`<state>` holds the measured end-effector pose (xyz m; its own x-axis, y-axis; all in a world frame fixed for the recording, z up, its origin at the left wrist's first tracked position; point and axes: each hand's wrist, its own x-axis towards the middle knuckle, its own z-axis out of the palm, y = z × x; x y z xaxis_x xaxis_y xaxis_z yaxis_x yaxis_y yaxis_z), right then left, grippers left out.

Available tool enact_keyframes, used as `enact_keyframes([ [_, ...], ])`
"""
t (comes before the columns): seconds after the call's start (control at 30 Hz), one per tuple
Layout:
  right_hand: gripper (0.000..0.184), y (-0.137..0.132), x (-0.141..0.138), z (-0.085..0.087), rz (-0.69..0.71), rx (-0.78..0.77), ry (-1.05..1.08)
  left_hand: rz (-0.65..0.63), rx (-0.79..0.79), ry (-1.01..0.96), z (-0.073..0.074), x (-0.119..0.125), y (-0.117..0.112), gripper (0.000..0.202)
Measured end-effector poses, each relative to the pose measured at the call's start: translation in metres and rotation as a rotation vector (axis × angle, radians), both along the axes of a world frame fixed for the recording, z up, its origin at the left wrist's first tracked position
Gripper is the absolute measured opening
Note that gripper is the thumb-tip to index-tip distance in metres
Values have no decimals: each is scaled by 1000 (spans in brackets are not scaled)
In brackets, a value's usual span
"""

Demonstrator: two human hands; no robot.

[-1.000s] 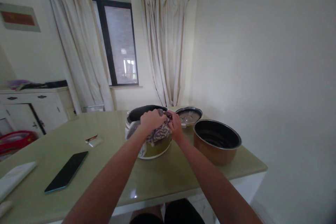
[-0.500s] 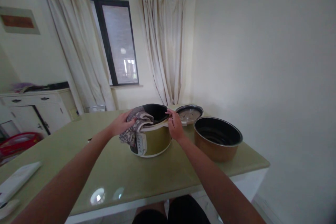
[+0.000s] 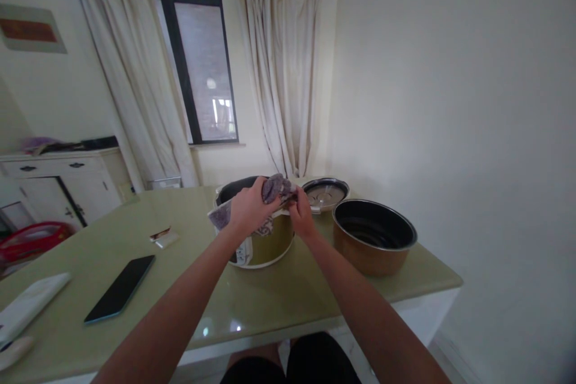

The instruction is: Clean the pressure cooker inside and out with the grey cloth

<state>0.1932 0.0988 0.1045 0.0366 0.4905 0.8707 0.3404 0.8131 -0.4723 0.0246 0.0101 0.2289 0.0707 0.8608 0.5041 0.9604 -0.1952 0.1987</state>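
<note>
In front of the cooker [image 3: 270, 243] the surface [image 3: 279, 300] lies bare to its near edge; left of the cooker it is open, save a small packet [image 3: 164, 237] and a phone [image 3: 119, 288] farther out. Right of the cooker a copper pot [image 3: 373, 243] stands near, leaving a narrow gap; a lid [image 3: 324, 193] lies behind that gap; the left hand [image 3: 247, 211], holding a cloth [image 3: 275, 186], and the right hand [image 3: 301, 219] crowd the cooker's rim.

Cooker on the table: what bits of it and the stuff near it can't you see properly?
- Inside of the cooker: head view, covered by the cloth and the left hand.
- Grip of the right hand: fingertips hidden behind cloth and rim.
- Cooker's front panel: too small and blurred to read.
- White thing: cut off by the left edge.
</note>
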Motion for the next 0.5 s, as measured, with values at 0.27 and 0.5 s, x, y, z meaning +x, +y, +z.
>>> enact_keyframes([
  [0.27,48,-6,7,5,42,5,-72,-134,27,53,-8,-32,-10,39],
  [0.5,51,-13,-2,9,-5,-14,-35,-47,-45,-153,-1,-76,17,48],
])
